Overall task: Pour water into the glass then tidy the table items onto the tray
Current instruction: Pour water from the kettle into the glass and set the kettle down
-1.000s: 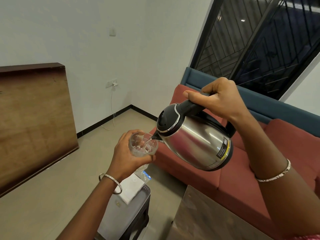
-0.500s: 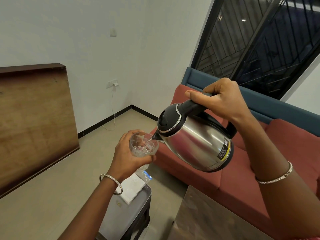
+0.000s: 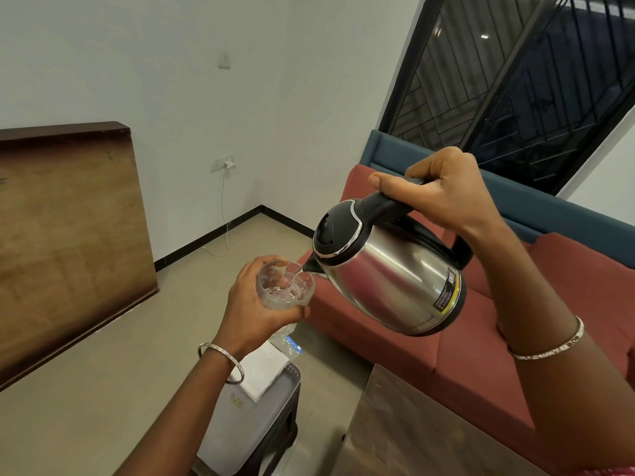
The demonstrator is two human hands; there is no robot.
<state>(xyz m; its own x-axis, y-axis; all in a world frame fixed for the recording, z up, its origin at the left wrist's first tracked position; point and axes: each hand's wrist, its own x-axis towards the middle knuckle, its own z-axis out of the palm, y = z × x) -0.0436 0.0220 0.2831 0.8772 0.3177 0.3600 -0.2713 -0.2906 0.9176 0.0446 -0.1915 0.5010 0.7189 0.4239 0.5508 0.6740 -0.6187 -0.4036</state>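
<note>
Holds a steel kettle [image 3: 388, 280] up in the air by its black handle with the right hand [image 3: 446, 197], grip curled fully round the handle, thumb stretched along its top. Tilts it down toward the left, with the spout just over the rim of the glass [image 3: 285, 286]. Sends a thin stream of water from the spout into the glass, with some water showing inside. Keeps that glass mouth-up in the left hand [image 3: 251, 310], grip wrapped round its side from below and behind. Carries both above the floor, between a red sofa [image 3: 584, 276] with a blue back and a wooden board [image 3: 68, 235] leaning on the wall. Leaves, below the left wrist, a grey tray [image 3: 237, 438] on a dark stand, with a folded white sheet [image 3: 266, 372] and a clear packet [image 3: 290, 347] at its far end. Shows at lower right the corner of a brown surface [image 3: 412, 434], just beside the sofa. Wears a bangle on each wrist.
</note>
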